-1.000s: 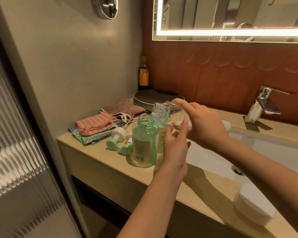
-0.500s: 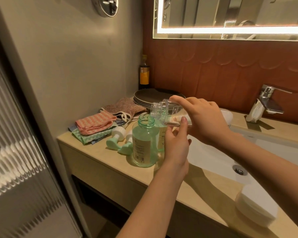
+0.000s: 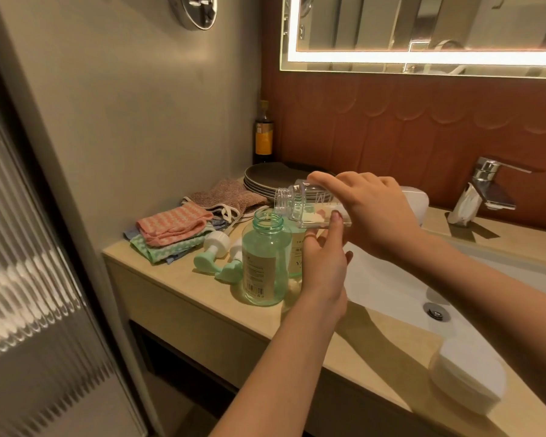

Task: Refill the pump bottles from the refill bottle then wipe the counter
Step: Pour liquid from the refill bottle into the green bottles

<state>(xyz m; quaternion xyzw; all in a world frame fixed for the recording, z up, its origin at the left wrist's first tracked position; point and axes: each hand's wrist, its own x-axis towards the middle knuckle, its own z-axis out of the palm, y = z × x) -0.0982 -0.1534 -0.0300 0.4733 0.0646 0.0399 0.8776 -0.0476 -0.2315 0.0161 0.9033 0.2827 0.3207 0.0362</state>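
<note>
Over the green bottle (image 3: 265,263), right hand (image 3: 372,212) tips refill bottle (image 3: 297,203), seemingly near-empty.

Grey wall (image 3: 123,105), lit mirror (image 3: 423,29), rust tiles (image 3: 391,127)

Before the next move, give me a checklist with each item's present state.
1. Front pump bottle uncapped: ok, mouth open.
2. Pump heads off, lying on the counter: ok.
3. Right hand grips the tilted refill bottle: ok.
4. Left hand holds the rear pump bottle: ok.
5. Refill mouth over a bottle mouth: cannot tell, rear neck hidden.
6. Cloths stacked nearby for wiping: ok.
</note>
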